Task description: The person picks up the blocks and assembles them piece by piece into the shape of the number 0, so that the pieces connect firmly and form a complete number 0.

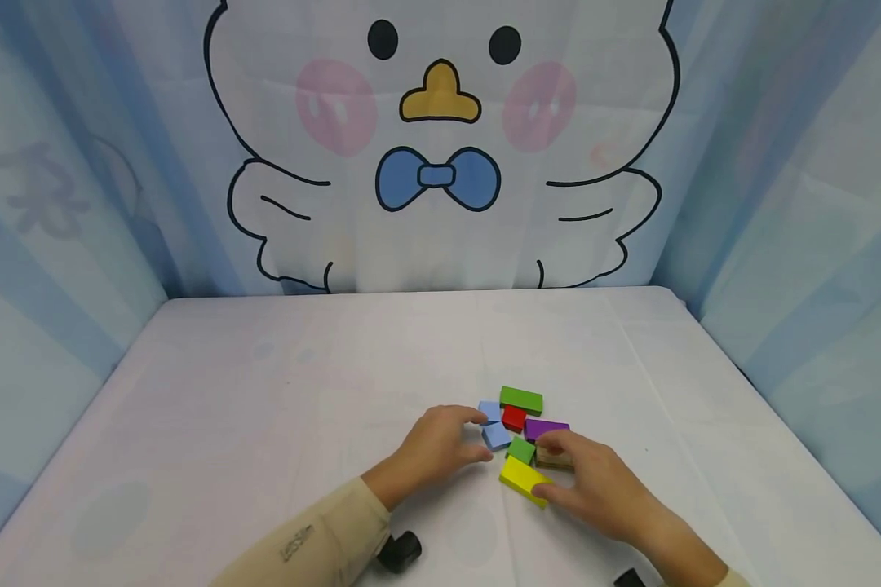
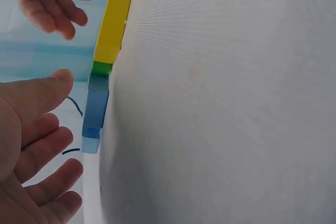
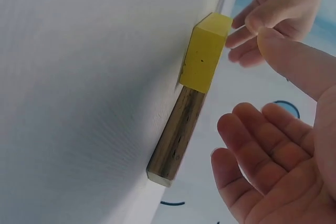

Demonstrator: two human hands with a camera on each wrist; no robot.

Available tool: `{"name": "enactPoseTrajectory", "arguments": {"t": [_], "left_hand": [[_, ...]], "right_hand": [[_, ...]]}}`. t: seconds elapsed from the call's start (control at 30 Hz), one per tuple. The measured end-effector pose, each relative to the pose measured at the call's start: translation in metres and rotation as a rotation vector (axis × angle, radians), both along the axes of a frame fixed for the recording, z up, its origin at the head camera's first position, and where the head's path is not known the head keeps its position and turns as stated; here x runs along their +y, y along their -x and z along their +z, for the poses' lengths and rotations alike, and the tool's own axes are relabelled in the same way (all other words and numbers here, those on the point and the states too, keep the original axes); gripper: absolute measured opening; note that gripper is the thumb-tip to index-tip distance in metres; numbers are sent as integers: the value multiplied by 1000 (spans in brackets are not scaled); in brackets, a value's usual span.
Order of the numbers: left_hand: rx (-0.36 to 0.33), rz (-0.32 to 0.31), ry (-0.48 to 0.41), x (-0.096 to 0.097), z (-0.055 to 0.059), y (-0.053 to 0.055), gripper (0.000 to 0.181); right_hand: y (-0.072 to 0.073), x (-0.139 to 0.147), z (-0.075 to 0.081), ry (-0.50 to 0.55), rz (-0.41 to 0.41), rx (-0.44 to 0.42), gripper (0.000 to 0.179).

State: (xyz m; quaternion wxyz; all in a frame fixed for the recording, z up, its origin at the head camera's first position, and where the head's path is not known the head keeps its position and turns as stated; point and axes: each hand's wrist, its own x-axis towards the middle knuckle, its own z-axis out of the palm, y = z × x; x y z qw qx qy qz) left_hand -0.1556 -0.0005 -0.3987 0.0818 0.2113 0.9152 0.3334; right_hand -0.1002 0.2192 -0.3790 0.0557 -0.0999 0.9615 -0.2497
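Nearest is a tan sleeve [image 1: 316, 538], then the left hand [image 1: 436, 448], its fingers loose and holding nothing, just beside two blue blocks [image 1: 495, 436]. With its thumb spread, the right hand [image 1: 602, 485] is by the yellow block [image 1: 518, 478] and brown block [image 1: 554, 461] on the table [image 1: 301, 367]; it seems to grip neither. The yellow block slants long-ways from far left to near right. The right wrist view shows the brown block's long, streaky side, partly covered in the head view.
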Motion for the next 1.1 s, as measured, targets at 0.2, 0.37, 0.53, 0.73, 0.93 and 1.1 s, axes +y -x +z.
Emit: {"name": "enactPoseTrajectory", "arguments": {"t": [0.2,0.37,0.53,0.73,0.93,1.1], "left_hand": [[-18,4,11,4,-4,2,39],[-21,7,13,8,-5,3,38],[-3,-2,26,10,-6,4,36],[25,1,44,12,-7,5,34],[41,16,54,15,-8,6,31],[35,33,68,17,-7,6,30]], "right_hand": [[0,-2,-1,18,2,-29,49],[-1,-3,-2,23,24,-22,46],[-1,-3,-3,21,30,-28,45],[0,-3,-3,17,55,-34,43],[1,-3,-4,4,59,-37,42],[3,-4,-5,-1,65,-43,40]]}}
